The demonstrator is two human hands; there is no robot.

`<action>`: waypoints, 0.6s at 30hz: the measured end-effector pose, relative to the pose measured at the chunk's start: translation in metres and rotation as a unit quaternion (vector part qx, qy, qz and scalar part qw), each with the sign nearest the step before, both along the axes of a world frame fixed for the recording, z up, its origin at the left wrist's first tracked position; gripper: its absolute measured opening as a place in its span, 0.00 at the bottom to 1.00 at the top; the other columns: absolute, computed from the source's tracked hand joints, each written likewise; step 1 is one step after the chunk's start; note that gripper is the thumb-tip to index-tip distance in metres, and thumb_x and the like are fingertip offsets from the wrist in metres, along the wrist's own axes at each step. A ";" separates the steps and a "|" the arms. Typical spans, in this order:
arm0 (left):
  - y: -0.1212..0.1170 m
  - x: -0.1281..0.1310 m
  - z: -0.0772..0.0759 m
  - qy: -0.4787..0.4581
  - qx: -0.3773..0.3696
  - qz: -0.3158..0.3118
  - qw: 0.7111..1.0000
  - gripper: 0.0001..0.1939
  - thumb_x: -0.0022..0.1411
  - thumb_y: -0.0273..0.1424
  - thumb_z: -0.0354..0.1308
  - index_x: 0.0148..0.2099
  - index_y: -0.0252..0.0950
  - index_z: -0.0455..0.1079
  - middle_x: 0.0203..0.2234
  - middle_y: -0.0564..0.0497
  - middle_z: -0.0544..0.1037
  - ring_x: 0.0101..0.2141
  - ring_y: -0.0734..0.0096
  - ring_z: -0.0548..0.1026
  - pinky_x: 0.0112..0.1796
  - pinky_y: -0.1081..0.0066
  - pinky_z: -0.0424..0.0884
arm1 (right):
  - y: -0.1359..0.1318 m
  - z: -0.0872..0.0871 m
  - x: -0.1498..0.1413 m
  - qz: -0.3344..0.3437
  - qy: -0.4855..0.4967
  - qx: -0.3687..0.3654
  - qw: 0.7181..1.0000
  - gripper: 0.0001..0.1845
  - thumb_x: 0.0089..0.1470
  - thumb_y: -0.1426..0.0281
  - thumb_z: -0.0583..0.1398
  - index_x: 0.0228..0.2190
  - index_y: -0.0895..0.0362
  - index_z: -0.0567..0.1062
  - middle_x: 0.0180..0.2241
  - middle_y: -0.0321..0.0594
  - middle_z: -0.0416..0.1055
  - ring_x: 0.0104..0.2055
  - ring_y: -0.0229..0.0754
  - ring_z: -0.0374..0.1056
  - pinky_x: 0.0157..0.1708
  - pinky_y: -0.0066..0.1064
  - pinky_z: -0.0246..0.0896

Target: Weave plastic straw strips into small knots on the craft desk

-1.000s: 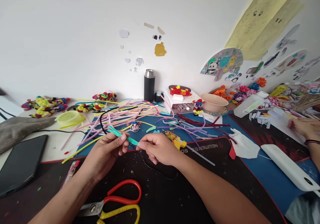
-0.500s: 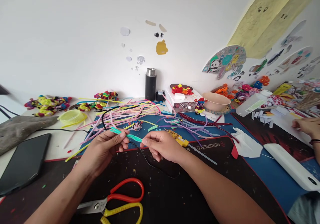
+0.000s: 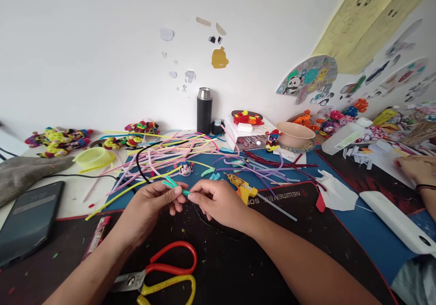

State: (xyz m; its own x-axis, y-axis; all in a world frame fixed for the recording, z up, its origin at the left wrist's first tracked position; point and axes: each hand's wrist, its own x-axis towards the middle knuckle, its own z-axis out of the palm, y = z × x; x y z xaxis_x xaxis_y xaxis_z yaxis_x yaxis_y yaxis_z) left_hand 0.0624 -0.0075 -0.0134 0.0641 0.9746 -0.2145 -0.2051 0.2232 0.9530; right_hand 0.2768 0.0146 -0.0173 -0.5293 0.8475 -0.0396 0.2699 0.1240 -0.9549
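Between my two hands is a short bundle of teal pipe cleaners (image 3: 170,182), its loose ends sticking out up and to the left. My left hand (image 3: 156,201) pinches the bundle near its middle between thumb and fingers. At the other end, my right hand (image 3: 213,200) grips it with thumb and forefinger, and the fingertips of both hands almost meet. Below them on the dark mat lie scissors (image 3: 170,268) with one red and one yellow handle. A yellow glue gun (image 3: 242,188) with a clear stick lies just beyond my right hand.
Many pastel pipe cleaners (image 3: 177,148) spread behind my hands, with a small figure head (image 3: 185,168) among them. A black thermos (image 3: 204,112) stands by the wall. To the left lies a phone (image 3: 30,221); on the right are a white device (image 3: 395,221) and another person's hand (image 3: 413,169).
My hands have come closer together along the teal bundle, so less of it shows between them. The camera view has shifted slightly.
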 end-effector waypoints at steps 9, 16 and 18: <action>-0.002 -0.001 0.009 0.019 0.029 0.007 0.999 0.27 0.41 0.55 0.85 0.24 0.37 0.84 0.18 0.51 0.78 0.20 0.74 0.69 0.22 0.74 0.64 | -0.001 0.007 -0.001 0.007 -0.015 -0.011 1.000 0.11 0.72 0.61 0.64 0.37 0.54 0.80 0.20 0.27 0.69 0.19 0.34 0.66 0.26 0.26 0.61; -0.001 -0.002 0.007 0.002 0.040 0.009 0.999 0.25 0.45 0.52 0.85 0.23 0.36 0.83 0.18 0.50 0.78 0.20 0.74 0.69 0.22 0.74 0.63 | 0.001 0.005 0.001 0.007 -0.011 -0.014 1.000 0.13 0.71 0.60 0.64 0.36 0.54 0.79 0.21 0.28 0.71 0.18 0.34 0.68 0.25 0.26 0.62; 0.000 -0.004 0.005 -0.002 0.043 0.009 0.999 0.24 0.45 0.51 0.85 0.25 0.36 0.84 0.19 0.50 0.79 0.21 0.73 0.70 0.23 0.73 0.63 | 0.001 0.004 0.002 0.010 -0.009 -0.015 1.000 0.13 0.72 0.60 0.63 0.36 0.54 0.79 0.21 0.28 0.72 0.19 0.34 0.69 0.25 0.25 0.62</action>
State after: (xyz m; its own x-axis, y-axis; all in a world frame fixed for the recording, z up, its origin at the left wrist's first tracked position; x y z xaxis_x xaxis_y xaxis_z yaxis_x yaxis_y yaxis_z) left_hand 0.0585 -0.0073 -0.0084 0.0464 0.9904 -0.1304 -0.2127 0.1373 0.9674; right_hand 0.2786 0.0155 -0.0134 -0.5449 0.8352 -0.0747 0.2857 0.1011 -0.9530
